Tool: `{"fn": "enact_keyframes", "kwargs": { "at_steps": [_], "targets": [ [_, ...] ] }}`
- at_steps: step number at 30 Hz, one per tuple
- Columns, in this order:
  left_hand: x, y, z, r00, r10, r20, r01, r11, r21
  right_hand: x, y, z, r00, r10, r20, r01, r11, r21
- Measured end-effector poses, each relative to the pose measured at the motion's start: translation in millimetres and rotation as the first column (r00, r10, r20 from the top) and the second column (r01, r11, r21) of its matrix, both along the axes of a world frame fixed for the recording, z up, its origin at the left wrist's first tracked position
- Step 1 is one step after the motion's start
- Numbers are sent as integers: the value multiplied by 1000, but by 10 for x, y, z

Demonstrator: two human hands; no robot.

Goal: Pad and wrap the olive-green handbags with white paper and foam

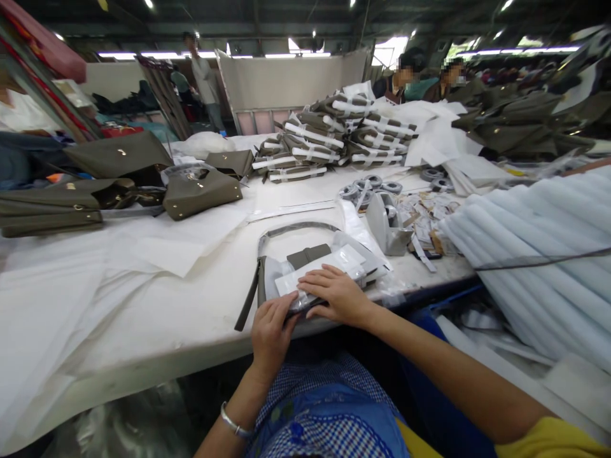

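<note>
An olive handbag lies near the table's front edge, partly covered by clear plastic and a white wrapping sheet. Its wrapped handle arches away from me, and a dark strap hangs out at the left. My left hand grips the bag's near left edge, thumb and fingers closed on it. Flat across the white sheet rests my right hand, with its fingers stretched out and its thumb by the near edge. Both palms are hidden from view.
Wrapped bags are stacked at the back; unwrapped olive bags stand at the left. Tape rolls and a grey tape dispenser sit right of the handbag. White foam fills the right side. Paper sheets cover the left.
</note>
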State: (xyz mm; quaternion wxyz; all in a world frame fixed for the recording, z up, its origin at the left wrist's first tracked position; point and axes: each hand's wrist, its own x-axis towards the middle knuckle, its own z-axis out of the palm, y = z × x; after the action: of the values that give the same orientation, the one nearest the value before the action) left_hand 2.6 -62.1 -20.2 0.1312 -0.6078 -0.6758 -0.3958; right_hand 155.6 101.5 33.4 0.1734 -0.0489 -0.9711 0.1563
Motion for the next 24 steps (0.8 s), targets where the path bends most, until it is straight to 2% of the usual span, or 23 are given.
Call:
{"fn": "enact_keyframes", "kwargs": {
  "at_steps": [5,10,12,13,14,15,16,18,20,21,22,24],
  "targets": [
    [20,41,-92,993,20,-115,-17,1000,23,-15,-40,-178,999,-36,7,35,995,90],
    [52,-1,-113,984,8,-179,-5,1000,18,59,-35,-82,999,22,-29,-20,998,63],
    [30,-60,-90,987,-47,-152,45,999,-12,156,11,5,992,-65,-112,68,997,26],
    [-4,-99,-61,990,-91,-109,87,996,-38,217,51,42,969,-177,-174,181,984,2],
    [-58,-139,-19,989,-145,-40,143,988,-64,283,105,70,918,-319,-237,322,946,-28],
    [-133,-174,34,983,-177,53,181,981,-77,353,170,85,841,-459,-285,461,885,-64],
    [-229,-196,96,977,-134,163,150,985,-88,421,243,86,757,-578,-304,576,810,-107],
    [-456,-171,223,943,99,317,-61,990,-129,540,398,51,638,-737,-224,706,676,-212],
    [-675,-34,320,832,343,437,-247,933,-262,613,532,-8,609,-793,-33,742,584,-330],
    [-762,71,346,764,412,496,-262,901,-345,629,582,-36,610,-790,58,742,545,-390],
    [-829,189,356,704,443,555,-237,884,-403,632,619,-56,617,-777,124,735,513,-443],
    [-909,422,331,581,430,691,-133,888,-441,611,654,-63,631,-756,173,712,476,-516]
  ]
}}
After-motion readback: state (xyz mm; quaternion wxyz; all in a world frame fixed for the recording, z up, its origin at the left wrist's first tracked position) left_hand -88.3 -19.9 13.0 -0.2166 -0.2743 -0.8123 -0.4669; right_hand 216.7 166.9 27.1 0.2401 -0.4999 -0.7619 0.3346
